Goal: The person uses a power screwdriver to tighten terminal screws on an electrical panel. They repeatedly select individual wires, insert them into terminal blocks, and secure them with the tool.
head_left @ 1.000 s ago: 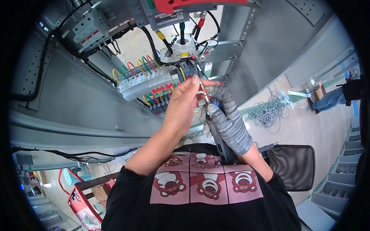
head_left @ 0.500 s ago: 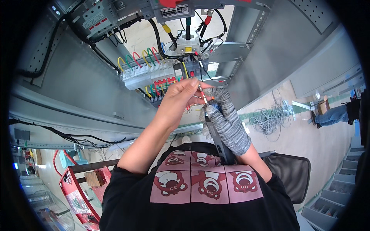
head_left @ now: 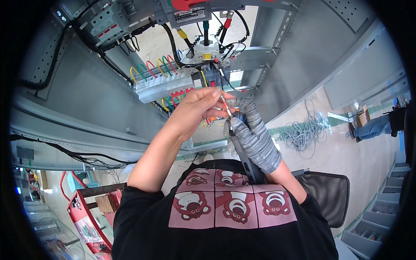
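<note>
Near the middle, the thumb and fingertips of my bare left hand [head_left: 193, 109] are pinched on a thin wire end with red and white sleeves [head_left: 226, 107]. The wire slants down to my right hand [head_left: 255, 138], which wears a grey knitted glove. Those gloved fingers close round a long dark grey tool [head_left: 243, 155], whose body runs down toward my shirt; its exact kind I cannot make out. Something blue and orange shows between the gloved fingers, mostly hidden. Both hands are close together, in front of a row of white breakers [head_left: 162, 86].
An open metal cabinet surrounds my hands, with looped coloured wires [head_left: 158, 67] and black cables. Coiled grey cable [head_left: 299, 134] lies on the floor at right, near another person's legs [head_left: 375, 128]. A red cart [head_left: 89, 221] stands lower left, a black mesh chair back [head_left: 325, 199] lower right.
My left forearm has swung a little outward to the left, and the hand has turned slightly. The pinch on the wire and my right hand's hold on the tool stay the same.
</note>
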A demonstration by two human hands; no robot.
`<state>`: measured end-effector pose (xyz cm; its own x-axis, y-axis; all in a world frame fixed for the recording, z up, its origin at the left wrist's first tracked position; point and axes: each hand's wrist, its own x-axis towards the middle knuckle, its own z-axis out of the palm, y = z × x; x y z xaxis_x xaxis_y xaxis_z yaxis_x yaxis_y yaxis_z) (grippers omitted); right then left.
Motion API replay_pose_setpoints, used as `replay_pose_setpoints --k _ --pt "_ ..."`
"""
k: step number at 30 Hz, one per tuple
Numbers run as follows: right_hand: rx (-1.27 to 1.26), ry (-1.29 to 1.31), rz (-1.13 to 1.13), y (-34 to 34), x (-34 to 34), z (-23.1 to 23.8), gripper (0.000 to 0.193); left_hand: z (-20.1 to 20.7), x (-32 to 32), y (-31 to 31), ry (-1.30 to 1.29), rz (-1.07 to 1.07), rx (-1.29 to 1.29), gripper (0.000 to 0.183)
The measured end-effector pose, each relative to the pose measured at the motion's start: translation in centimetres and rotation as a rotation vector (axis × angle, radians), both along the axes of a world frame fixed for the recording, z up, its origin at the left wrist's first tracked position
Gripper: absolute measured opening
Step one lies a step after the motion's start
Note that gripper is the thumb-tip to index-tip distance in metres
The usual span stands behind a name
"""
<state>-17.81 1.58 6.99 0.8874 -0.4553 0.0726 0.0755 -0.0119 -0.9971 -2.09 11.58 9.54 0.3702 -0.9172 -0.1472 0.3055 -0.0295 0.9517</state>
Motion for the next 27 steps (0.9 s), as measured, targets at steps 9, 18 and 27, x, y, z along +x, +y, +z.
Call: replay_pose_setpoints --k 9,18,27 --pt "0.110 0.221 0.003 0.3 -0.1 0.5 0.034 0.2 2.7 -0.4 -0.357 -0.205 0.101 0.039" --pt "-0.202 0.094 0.052 0.1 1.0 -0.1 0.053 -2.8 4.4 -0.5 -0.144 -0.304 0.080 0.039" --pt "0.007 0.080 -0.005 -1.0 1.0 -2.3 0.047 -5.1 3.2 -2.1 -0.284 -0.190 0.054 0.040"
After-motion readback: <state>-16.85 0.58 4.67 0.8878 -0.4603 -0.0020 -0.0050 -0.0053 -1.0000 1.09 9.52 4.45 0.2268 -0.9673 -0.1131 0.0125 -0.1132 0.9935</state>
